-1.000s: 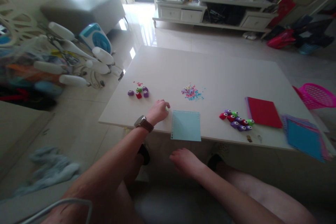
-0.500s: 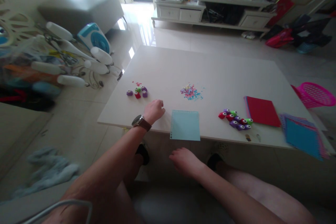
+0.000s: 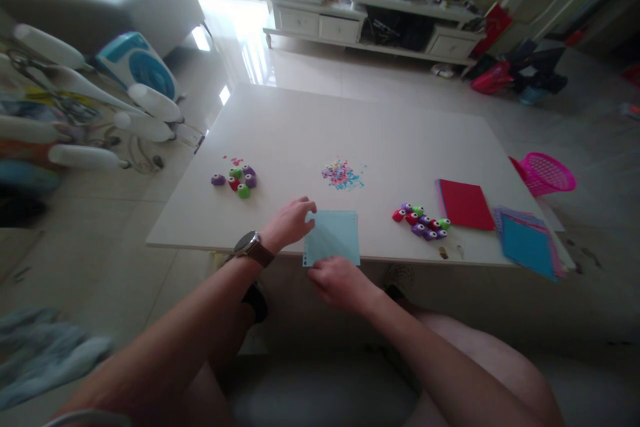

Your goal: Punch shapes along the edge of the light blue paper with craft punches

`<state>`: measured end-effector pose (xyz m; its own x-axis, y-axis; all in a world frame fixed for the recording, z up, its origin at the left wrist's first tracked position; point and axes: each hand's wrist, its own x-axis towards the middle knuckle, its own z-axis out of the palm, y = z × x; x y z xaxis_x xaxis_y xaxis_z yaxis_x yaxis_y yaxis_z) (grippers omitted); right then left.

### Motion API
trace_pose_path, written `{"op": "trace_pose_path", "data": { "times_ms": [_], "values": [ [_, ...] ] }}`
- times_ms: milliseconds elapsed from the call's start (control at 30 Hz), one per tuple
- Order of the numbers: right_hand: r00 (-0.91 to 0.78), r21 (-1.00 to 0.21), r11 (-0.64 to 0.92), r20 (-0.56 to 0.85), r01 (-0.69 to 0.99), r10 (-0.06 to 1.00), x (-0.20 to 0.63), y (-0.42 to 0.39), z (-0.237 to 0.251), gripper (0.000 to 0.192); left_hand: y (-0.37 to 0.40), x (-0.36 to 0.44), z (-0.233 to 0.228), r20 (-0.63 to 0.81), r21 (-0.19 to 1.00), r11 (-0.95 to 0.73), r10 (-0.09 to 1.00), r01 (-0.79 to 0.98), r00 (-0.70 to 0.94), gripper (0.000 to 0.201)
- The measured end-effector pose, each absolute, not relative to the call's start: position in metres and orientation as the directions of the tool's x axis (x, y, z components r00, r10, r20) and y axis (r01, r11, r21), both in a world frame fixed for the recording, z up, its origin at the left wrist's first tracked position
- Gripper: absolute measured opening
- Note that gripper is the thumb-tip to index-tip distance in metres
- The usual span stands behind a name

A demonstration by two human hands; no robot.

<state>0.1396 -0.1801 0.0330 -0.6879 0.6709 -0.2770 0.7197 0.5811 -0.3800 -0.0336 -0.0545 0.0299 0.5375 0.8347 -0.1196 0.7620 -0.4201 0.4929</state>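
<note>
1. A wide white table (image 3: 380,140) fills the middle of the room, its near edge running just under both hands of the seated person.
2. The left hand (image 3: 290,221), a watch (image 3: 249,243) on its wrist, rests on the tabletop with fingers loosely curled, the fingertips touching the left edge of a light blue paper sheet (image 3: 333,239).
3. The right hand (image 3: 336,282) sits just below that sheet at the table's edge, fingers bent toward the sheet's near border; whether it pinches the paper cannot be told.
4. The light blue sheet lies flat between the two hands, its near edge jutting slightly past the table, a row of punched holes along its left side.
5. Well to the right of the hands, a red paper stack (image 3: 465,204) and a fanned pile of blue sheets (image 3: 527,248) lie near the table's right end.
6. Between the sheet and the red stack sits a cluster of small coloured punches (image 3: 421,221).
7. A second group of punches (image 3: 235,180) lies beyond and to the left of the left hand.
8. Straight ahead of the hands, a scatter of confetti bits (image 3: 342,174) dots the table.
</note>
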Motion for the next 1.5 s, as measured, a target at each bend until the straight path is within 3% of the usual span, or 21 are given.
{"op": "trace_pose_path", "data": {
  "times_ms": [133,233,567,733,900,1067,1200,1367,1500],
  "values": [
    [-0.433,-0.322,0.366,-0.167,0.873,0.886,0.171,-0.158,0.049,0.015,-0.067,-0.02,0.025,-0.049,0.53,-0.569,0.719,0.628,0.693,0.025],
    [-0.274,-0.312,0.214,-0.162,0.926,0.948,0.191,-0.15,0.053,0.015,-0.071,-0.015,0.021,-0.048,0.542,-0.609,0.666,0.579,0.745,0.027],
    [-0.277,-0.26,0.208,-0.267,0.943,0.923,0.192,-0.152,0.05,0.018,-0.075,-0.012,0.015,-0.078,0.545,-0.621,0.632,0.564,0.771,0.031],
    [0.032,-0.135,-0.066,-0.242,0.989,0.97,0.224,-0.139,0.051,0.038,-0.07,-0.017,0.014,-0.107,0.502,-0.624,0.642,0.598,0.759,0.026],
    [0.288,0.022,-0.294,-0.271,0.956,0.918,0.248,-0.132,0.053,0.053,-0.069,-0.019,0.012,-0.116,0.484,-0.626,0.647,0.612,0.753,0.025],
    [0.287,0.012,-0.306,-0.383,0.952,0.878,0.249,-0.13,0.054,0.053,-0.068,-0.021,0.015,-0.143,0.478,-0.61,0.656,0.632,0.741,0.025],
    [0.21,-0.04,-0.239,-0.359,0.97,0.909,0.24,-0.13,0.054,0.048,-0.069,-0.02,0.018,-0.146,0.477,-0.598,0.669,0.644,0.729,0.027],
    [0.009,-0.206,-0.073,-0.298,0.976,0.955,0.238,-0.129,0.048,0.038,-0.071,-0.02,0.018,-0.115,0.456,-0.565,0.729,0.688,0.675,0.036],
    [-0.034,-0.238,-0.044,-0.317,0.97,0.948,0.241,-0.13,0.042,0.029,-0.07,-0.022,0.017,-0.161,0.413,-0.539,0.751,0.734,0.641,0.042]
  ]
}}
